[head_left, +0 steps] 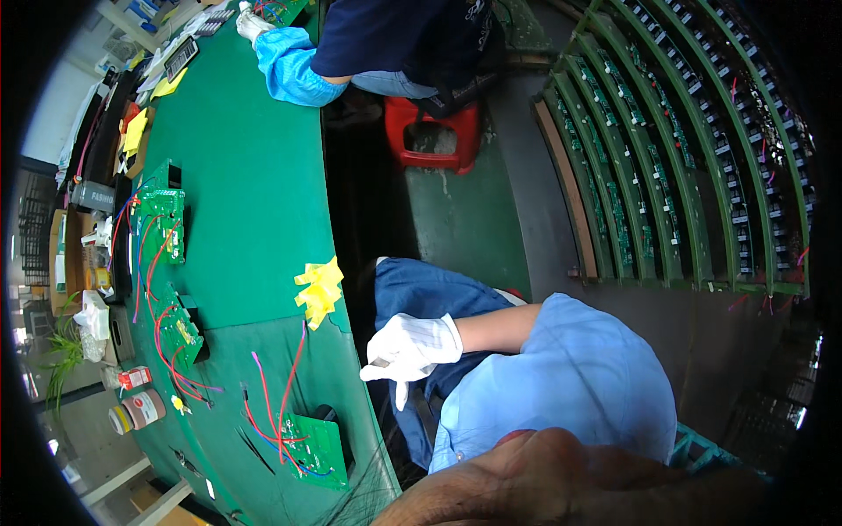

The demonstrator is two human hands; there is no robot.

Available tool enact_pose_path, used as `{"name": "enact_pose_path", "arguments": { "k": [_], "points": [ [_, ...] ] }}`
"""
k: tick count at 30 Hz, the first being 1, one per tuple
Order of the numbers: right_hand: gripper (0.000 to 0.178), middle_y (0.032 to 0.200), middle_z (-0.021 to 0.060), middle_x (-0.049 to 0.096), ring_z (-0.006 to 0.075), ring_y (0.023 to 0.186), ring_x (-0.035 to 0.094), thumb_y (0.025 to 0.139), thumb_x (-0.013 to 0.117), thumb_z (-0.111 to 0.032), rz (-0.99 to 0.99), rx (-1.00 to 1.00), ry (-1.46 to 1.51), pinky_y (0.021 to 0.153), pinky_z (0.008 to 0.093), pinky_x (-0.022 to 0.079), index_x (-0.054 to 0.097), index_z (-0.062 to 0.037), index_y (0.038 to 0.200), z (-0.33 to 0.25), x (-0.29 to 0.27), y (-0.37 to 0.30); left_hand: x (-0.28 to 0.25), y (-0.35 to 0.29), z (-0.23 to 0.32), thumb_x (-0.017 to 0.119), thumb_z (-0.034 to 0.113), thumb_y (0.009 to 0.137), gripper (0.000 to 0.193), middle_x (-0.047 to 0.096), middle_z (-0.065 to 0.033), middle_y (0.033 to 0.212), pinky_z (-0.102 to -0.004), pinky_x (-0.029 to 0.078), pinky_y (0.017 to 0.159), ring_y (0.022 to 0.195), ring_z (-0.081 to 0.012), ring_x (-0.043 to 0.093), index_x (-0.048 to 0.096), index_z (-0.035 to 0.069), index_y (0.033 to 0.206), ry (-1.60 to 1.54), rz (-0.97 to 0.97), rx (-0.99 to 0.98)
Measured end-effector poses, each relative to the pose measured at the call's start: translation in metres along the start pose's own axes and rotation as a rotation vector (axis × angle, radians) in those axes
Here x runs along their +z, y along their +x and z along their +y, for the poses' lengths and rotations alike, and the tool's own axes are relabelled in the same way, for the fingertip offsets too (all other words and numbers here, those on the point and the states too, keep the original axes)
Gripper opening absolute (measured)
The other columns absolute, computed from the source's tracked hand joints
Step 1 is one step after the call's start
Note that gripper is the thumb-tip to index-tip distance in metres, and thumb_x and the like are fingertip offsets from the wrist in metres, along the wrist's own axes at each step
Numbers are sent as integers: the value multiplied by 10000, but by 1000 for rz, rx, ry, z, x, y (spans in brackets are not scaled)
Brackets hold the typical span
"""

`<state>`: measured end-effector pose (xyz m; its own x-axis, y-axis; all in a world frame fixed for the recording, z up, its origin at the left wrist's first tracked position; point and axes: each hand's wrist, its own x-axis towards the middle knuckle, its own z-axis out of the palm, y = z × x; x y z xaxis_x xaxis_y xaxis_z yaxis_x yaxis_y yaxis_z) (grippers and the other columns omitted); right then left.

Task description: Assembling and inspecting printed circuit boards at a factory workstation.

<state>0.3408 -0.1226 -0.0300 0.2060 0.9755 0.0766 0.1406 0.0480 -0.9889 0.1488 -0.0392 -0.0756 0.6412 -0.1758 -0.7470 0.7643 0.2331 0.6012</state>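
My right hand (pixel 410 342), in a white glove under a light blue sleeve, hovers over my lap just off the green table's edge. Its fingers are curled; a small greyish patch shows at them, too unclear to name. My left hand is out of sight. Nearest on the table lies a green circuit board (pixel 317 454) with red and blue wires and a dark part at its side. Strips of yellow tape (pixel 320 292) are stuck by the table's edge. Farther left are more wired boards, one (pixel 181 329) with long red wires and another (pixel 165 226) beyond it.
A co-worker's gloved hand (pixel 253 24) and blue sleeve cover are at the table's far end, by a red stool (pixel 474 140). A rack (pixel 702 210) of circuit boards stands right. A jar (pixel 143 409), boxes and a plant (pixel 63 359) line the left side.
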Motion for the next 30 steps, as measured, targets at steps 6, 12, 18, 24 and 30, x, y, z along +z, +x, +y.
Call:
{"name": "enact_pose_path", "arguments": {
  "k": [6, 12, 18, 24, 30],
  "points": [
    [337, 530, 57, 569, 138, 440, 594, 875, 667, -287, 38, -66, -15, 414, 259, 457, 600, -1, 711, 6, 8, -2, -4, 4, -15, 594, 208, 915, 508, 556, -193, 1261, -342, 391, 1004, 1180, -261, 532, 399, -17, 1327, 117, 82, 60],
    [403, 534, 43, 539, 156, 473, 593, 904, 628, -281, -53, -14, 106, 428, 280, 492, 509, -25, 617, -8, 20, -5, -2, -3, -45, 610, 208, 907, 517, 560, -190, 1257, -341, 400, 993, 1176, -259, 536, 400, -17, 1323, 184, 213, 116],
    [428, 516, 60, 501, 143, 426, 556, 913, 621, -262, -213, 127, 250, 433, 285, 486, 502, 1, 596, -17, 43, 2, 40, -42, -123, 627, 207, 899, 527, 565, -187, 1252, -339, 409, 982, 1171, -257, 540, 401, -17, 1318, 16, 601, 112],
    [77, 587, 89, 554, 122, 465, 518, 814, 633, 50, -290, 301, 711, 507, 296, 482, 599, 102, 860, -9, 49, -11, 194, -83, -230, 700, 276, 844, 641, 585, -212, 1205, -348, 441, 947, 1122, -275, 572, 391, -31, 1314, -285, 1110, -122],
    [172, 683, 165, 610, 150, 513, 570, 876, 631, -61, -236, 315, 574, 495, 256, 476, 589, 102, 911, 6, 60, -13, 188, -86, -237, 649, 292, 848, 726, 586, -241, 1187, -358, 436, 972, 1099, -356, 581, 295, 6, 1414, -417, 878, -293]
  ]
}}
